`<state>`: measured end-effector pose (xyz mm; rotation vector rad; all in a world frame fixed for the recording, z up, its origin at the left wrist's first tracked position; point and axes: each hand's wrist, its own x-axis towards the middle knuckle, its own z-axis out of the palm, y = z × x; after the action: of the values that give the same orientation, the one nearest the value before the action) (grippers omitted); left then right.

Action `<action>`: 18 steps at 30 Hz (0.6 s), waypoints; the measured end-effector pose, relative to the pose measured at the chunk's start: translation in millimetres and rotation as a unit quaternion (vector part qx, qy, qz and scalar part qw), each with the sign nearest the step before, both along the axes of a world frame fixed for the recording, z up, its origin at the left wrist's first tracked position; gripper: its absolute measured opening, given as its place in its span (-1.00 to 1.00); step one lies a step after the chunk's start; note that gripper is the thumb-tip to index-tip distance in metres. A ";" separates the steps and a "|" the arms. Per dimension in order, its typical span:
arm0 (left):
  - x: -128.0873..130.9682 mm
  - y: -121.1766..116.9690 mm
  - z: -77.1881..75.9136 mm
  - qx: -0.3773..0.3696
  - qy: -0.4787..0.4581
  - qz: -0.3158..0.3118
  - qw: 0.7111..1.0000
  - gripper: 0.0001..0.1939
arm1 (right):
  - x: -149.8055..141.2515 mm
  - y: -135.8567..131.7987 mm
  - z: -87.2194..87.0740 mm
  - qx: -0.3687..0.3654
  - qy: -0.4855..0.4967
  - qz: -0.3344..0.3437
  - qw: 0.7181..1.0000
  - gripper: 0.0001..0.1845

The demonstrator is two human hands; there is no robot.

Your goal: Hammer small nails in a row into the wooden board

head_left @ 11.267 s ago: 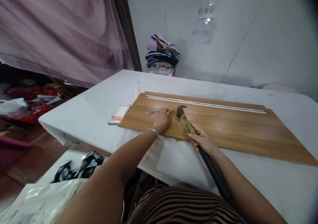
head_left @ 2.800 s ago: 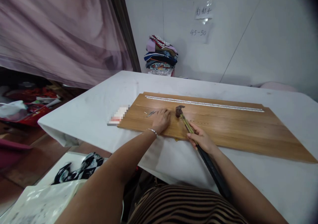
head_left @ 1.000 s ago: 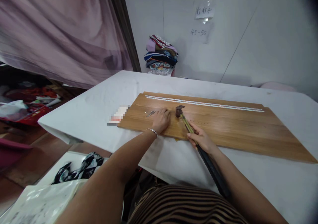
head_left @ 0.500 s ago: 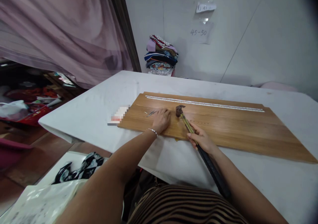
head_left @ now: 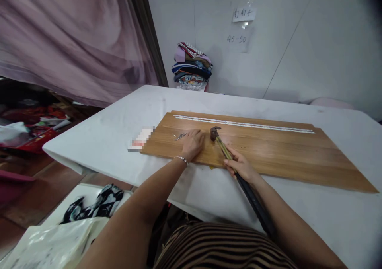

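Observation:
My right hand (head_left: 241,164) is closed round the handle of a claw hammer (head_left: 227,154), whose rusty head is at or just above a wooden board (head_left: 283,153). A short row of nail heads or small holes (head_left: 244,147) runs rightward from near the hammer head; which they are I cannot tell. Flat on the board, left of the hammer head, lies my left hand (head_left: 193,143), fingers stretched forward and a bracelet on its wrist. Several loose nails (head_left: 180,136) lie just left of its fingers.
Two white measuring strips (head_left: 244,124) run along the board's far side. The board lies on a white-covered table (head_left: 104,137), with a blurred-out item (head_left: 141,139) at its left end. Folded clothes (head_left: 192,68) are stacked by the wall. A patterned cloth (head_left: 95,205) lies lower left.
The view has shifted slightly. Both hands, the hammer and the loose nails keep nearly the same places on the board.

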<state>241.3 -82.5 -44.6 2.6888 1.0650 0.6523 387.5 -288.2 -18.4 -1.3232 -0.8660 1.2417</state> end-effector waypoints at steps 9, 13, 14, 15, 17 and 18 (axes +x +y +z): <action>-12.2 -7.3 12.6 -0.175 -0.235 0.022 0.956 -0.71 | 0.7 1.9 0.6 0.017 -0.009 0.001 1.000 0.18; -5.1 -34.1 26.0 -0.386 -0.259 -0.001 0.886 -0.57 | 0.2 4.1 12.5 0.029 -0.016 -0.004 0.999 0.16; -1.2 -40.7 30.4 -0.438 -0.261 -0.007 0.860 -0.53 | 0.2 5.2 16.8 0.031 -0.020 -0.005 0.999 0.15; 3.5 -46.5 35.4 -0.481 -0.269 -0.009 0.834 -0.49 | 0.0 7.0 21.4 0.031 -0.025 -0.006 0.999 0.13; 14.8 -54.5 47.1 -0.549 -0.295 -0.025 0.781 -0.47 | -2.1 12.7 30.7 0.040 -0.037 -0.017 0.998 0.09; 21.0 -56.5 53.6 -0.573 -0.307 -0.036 0.759 -0.48 | -4.5 16.9 35.1 0.044 -0.043 -0.021 0.998 0.05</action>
<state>262.3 -139.0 9.0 1.2915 0.7512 0.5247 382.9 -271.3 16.6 -1.3247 -0.9383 1.1083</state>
